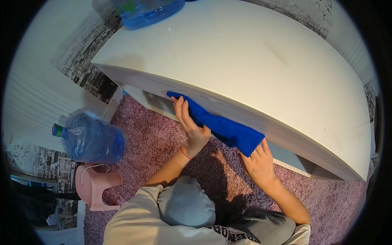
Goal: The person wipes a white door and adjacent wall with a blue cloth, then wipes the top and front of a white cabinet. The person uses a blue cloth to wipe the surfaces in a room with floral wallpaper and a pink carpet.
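A blue cloth [219,122] is stretched between my two hands along the front face of a white cabinet [232,55]. My left hand [193,128] holds the cloth near its left part, with the fingers pointing up at its left end and a thin red band at the wrist. My right hand [258,162] grips the cloth's right end, the fingertips at its corner. Below the cloth, open compartments [288,156] show in the cabinet's lower front. How firmly the cloth touches the front face cannot be told.
On the cabinet's top left stands a large blue water bottle [150,13]. Another large bottle in clear plastic wrap [93,137] is on the left, beside a pink plastic stool [92,186]. A pink shaggy carpet [141,125] covers the floor around my knees.
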The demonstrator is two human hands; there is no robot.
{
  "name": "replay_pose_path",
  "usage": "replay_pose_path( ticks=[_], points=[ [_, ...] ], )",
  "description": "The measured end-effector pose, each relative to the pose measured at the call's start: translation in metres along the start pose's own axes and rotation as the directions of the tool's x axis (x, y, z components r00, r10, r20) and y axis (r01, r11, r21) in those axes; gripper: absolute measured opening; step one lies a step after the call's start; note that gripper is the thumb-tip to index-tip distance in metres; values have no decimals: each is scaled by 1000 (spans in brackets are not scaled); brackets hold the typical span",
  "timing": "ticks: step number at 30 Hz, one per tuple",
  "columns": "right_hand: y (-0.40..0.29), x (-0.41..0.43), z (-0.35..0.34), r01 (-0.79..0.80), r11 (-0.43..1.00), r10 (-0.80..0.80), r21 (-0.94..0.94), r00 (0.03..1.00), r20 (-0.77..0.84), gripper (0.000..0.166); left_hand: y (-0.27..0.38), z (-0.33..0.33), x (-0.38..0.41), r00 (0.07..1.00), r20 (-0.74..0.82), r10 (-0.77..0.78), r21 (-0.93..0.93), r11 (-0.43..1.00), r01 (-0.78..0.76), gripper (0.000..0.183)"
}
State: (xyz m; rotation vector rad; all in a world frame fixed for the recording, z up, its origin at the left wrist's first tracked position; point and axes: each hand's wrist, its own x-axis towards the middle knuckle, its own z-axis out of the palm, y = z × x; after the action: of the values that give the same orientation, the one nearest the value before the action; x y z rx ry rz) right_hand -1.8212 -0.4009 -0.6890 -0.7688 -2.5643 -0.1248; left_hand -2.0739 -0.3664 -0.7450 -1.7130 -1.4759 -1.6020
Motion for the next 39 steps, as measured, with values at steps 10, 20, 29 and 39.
replay_pose_path(
  ticks=[10,20,29,39],
  points=[
    [0,-2,2,-8,1000,8,-18,1000,13,49,5,2,-3,999,2,-36,-30,999,36,77],
    [1,-3,1,-9,1000,9,-6,1000,22,50,9,1,-2,999,24,-42,-10,999,43,76],
    [2,-3,3,1,1000,-1,20,1000,7,49,11,4,-3,1000,-3,-28,-88,996,27,82],
    [2,-3,3,-1,1000,1,12,1000,27,47,19,1,-4,997,24,-69,-79,994,71,77]
  ],
)
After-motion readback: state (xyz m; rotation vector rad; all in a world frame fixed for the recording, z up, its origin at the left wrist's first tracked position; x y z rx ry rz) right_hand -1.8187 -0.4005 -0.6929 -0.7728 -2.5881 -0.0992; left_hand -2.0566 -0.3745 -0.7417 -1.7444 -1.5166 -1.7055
